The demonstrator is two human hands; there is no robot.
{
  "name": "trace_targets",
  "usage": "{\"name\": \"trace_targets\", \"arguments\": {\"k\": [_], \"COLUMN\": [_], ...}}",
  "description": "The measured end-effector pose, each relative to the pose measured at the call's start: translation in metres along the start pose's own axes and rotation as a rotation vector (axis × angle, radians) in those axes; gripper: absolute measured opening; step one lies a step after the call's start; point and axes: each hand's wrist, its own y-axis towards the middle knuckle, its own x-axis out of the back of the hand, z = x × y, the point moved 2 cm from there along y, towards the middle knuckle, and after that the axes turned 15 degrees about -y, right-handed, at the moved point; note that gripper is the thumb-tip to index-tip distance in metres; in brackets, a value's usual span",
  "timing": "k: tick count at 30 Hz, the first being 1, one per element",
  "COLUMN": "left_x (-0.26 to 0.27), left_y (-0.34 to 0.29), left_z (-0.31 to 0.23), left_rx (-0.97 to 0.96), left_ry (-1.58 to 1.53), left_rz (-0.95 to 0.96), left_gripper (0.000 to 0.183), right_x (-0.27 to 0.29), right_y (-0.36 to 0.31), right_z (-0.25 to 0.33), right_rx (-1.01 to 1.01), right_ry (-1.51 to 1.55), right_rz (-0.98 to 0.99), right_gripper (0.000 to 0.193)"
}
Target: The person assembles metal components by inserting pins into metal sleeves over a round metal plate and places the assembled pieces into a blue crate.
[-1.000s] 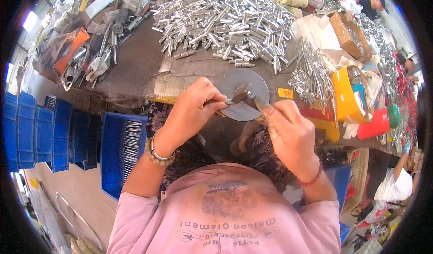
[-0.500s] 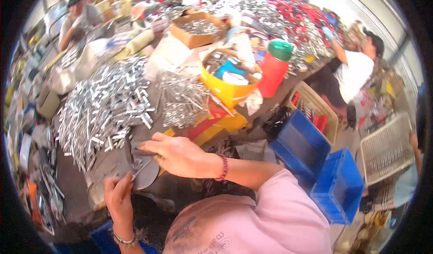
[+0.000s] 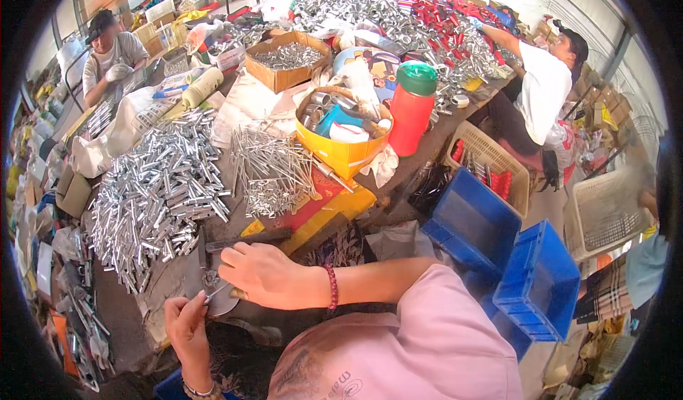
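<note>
My left hand [image 3: 186, 327] pinches a thin metal rod [image 3: 208, 298] between thumb and fingertips, at the near edge of the worktable. Just to its right, my right hand [image 3: 265, 275] is closed, with its fingers curled down over the work. A small brass-coloured piece [image 3: 240, 294] shows beneath it; what the fingers grip is hidden. Below the hands is a round grey plate [image 3: 225, 305]. A dark hammer-like tool [image 3: 249, 239] lies just beyond my right hand, its head toward the left. Past it spreads a large heap of silver metal tubes [image 3: 153, 194].
Thin metal pins [image 3: 267, 162] lie beside the tubes. Behind stand a yellow tub [image 3: 341, 155], a red jar with green lid [image 3: 411, 115] and a cardboard box [image 3: 274, 80]. Blue crates [image 3: 537, 286] and a beige basket [image 3: 523, 179] stand at right. Co-workers sit around the table.
The head view has shifted and sharpened. My right hand has moved slightly nearer and down, beside the left fingertips; the dark tool's handle now shows beyond it. The left hand still pinches the rod.
</note>
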Motion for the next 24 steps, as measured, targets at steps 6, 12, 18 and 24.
{"name": "trace_targets", "arguments": {"k": [6,12,18,24], "left_x": [0.0,0.0,0.003,0.002], "left_y": [-0.003,-0.006,-0.002,-0.002], "left_z": [-0.006,0.008,-0.008,-0.004], "left_rx": [-0.04,-0.085,-0.116,-0.085], "left_ry": [0.017,0.044,0.135,0.122], "left_rz": [-0.054,-0.08,-0.096,-0.081], "left_gripper": [0.046,0.041,0.036,0.036], "right_x": [-0.003,-0.003,0.007,0.012], "right_y": [-0.005,-0.001,0.004,0.016], "right_z": [-0.005,-0.008,-0.001,-0.009], "right_rx": [-0.096,0.006,0.019,0.138], "right_ry": [0.098,0.158,0.208,0.126], "right_rz": [0.057,0.104,0.231,0.2], "right_gripper": [0.024,0.018,0.016,0.019]}}
